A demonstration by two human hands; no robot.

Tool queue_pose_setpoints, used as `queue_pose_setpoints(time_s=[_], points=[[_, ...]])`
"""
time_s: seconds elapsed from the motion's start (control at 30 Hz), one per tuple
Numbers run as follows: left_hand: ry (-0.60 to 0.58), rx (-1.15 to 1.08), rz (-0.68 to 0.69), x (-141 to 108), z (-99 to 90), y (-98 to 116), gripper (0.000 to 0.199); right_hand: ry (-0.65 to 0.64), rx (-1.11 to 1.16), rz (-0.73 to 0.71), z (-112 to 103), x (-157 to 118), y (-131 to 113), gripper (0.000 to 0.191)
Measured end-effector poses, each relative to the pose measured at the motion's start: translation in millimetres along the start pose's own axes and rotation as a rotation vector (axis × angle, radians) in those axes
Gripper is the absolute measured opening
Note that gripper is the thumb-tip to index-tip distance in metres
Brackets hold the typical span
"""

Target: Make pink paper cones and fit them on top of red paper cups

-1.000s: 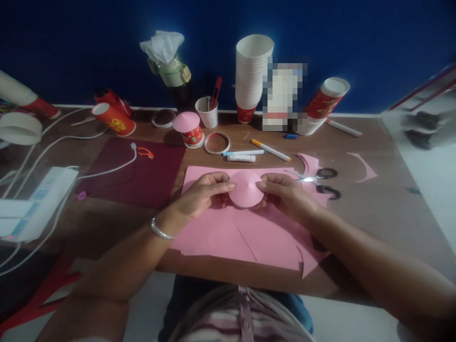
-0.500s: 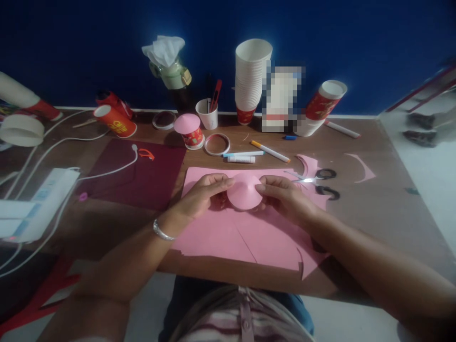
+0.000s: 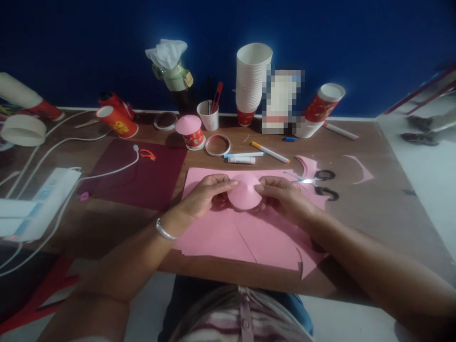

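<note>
Between both hands a pink paper cone (image 3: 246,195) is held point up, just above the pink paper sheets (image 3: 213,237). My left hand (image 3: 213,191) grips its left edge, thumb on top and fingers curled beneath. On the opposite edge my right hand (image 3: 280,190) pinches it the same way; the fingertips under the cone are mostly hidden. To the right of my right hand lie scissors (image 3: 313,180) with black handles, partly over pink offcuts (image 3: 307,165). Farther back, a short red cup (image 3: 194,139) wears a similar pink cone (image 3: 188,125).
Behind are a tape roll (image 3: 217,145), markers (image 3: 270,152), a glue stick (image 3: 241,160), a pen cup (image 3: 208,115) and a tall stack of paper cups (image 3: 251,80). A dark red sheet (image 3: 138,178) and a white power strip (image 3: 46,204) with cables lie left.
Both hands keep their hold on the pink cone, with barely any movement. The view has shifted very slightly.
</note>
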State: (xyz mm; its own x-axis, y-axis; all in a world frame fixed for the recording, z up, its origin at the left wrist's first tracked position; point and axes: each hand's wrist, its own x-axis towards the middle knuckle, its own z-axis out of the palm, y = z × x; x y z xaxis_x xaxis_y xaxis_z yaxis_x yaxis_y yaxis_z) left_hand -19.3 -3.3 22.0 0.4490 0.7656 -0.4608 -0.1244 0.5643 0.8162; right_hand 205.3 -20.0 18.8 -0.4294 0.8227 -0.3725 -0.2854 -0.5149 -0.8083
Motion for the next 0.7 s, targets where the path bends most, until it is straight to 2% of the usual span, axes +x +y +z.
queue_pose_setpoints(time_s=[0.17,0.33,0.5,0.7], points=[[0.01,0.097,0.074,0.9,-7.0,1.9,0.049,0.06,-0.019,-0.024,-1.1,-0.7,-2.4,0.044],[0.087,0.259,0.162,5.0,-12.4,24.7,0.044,0.12,-0.083,-0.098,-7.1,-5.5,-6.1,0.05],[-0.063,0.357,0.108,21.9,-8.6,40.5,0.044,0.054,-0.302,-0.007,-6.7,-11.6,-9.5,0.052],[-0.139,0.354,0.078,29.7,-4.7,35.7,0.042,0.004,-0.35,0.037,-2.4,-13.0,-8.3,0.051]])
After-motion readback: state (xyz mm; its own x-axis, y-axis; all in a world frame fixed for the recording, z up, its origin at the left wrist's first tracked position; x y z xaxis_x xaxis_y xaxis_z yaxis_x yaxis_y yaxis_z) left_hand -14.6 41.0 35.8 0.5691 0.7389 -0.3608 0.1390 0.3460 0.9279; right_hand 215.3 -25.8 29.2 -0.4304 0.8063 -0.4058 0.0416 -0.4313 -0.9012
